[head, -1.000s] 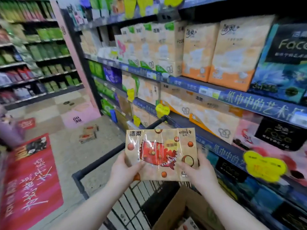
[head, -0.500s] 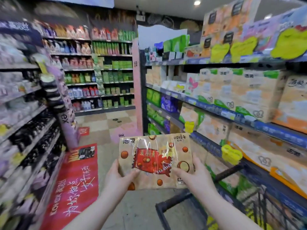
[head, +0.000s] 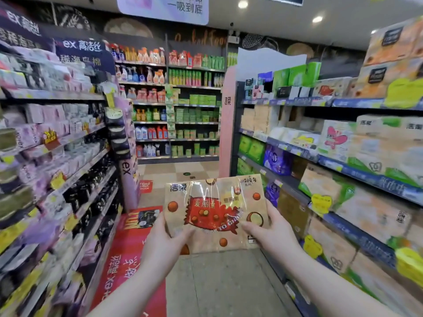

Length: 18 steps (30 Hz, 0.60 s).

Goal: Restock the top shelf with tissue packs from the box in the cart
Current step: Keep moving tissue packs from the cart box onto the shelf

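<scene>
Left hand, right hand gripping pack — corners covered

I'm looking down a supermarket aisle: stocked shelving on both sides, the right-hand racks full of wrapped tissue packs behind blue price strips with yellow promo tags. Far wall has rows of spray bottles and green cartons. Red promo floor sticker below, hanging banner and ceiling spotlights overhead

Left hand, right hand grip tissue pack at its sides, above aisle floor.
</scene>
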Motion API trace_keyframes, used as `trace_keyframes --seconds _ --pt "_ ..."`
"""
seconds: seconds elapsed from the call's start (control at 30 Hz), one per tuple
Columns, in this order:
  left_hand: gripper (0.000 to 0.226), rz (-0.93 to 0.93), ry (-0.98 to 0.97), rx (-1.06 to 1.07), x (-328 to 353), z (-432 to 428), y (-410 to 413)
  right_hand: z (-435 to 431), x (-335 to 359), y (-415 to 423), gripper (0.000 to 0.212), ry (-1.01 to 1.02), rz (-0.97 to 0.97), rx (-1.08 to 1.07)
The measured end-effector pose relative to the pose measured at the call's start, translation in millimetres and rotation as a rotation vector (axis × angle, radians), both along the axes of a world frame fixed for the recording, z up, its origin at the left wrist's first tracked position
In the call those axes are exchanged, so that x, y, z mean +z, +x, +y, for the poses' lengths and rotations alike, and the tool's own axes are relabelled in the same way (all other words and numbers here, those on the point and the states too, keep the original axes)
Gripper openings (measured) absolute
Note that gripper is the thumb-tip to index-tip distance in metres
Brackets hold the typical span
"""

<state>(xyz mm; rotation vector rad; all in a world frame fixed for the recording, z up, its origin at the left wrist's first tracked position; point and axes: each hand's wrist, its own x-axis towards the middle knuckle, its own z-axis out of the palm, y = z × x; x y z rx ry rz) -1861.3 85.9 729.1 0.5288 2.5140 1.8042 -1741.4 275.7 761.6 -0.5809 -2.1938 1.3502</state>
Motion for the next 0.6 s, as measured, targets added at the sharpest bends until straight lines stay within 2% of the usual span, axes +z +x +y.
trace_keyframes --seconds 0.27,0.47,0.6 --pt "0.038 0.064 0.027 0.057 8.7 37.8 -104.8 45.1 5.7 -114.5 0.051 -0.035 0.058 0.092" --pt "0.045 0.116 0.048 0.05 26.9 119.7 -201.3 122.7 23.9 -206.7 0.055 -0.01 0.091 0.079" --pt "0.052 0.127 0.066 0.033 38.9 185.5 -254.8 184.9 38.8 -256.0 0.071 0.038 0.084 0.015"
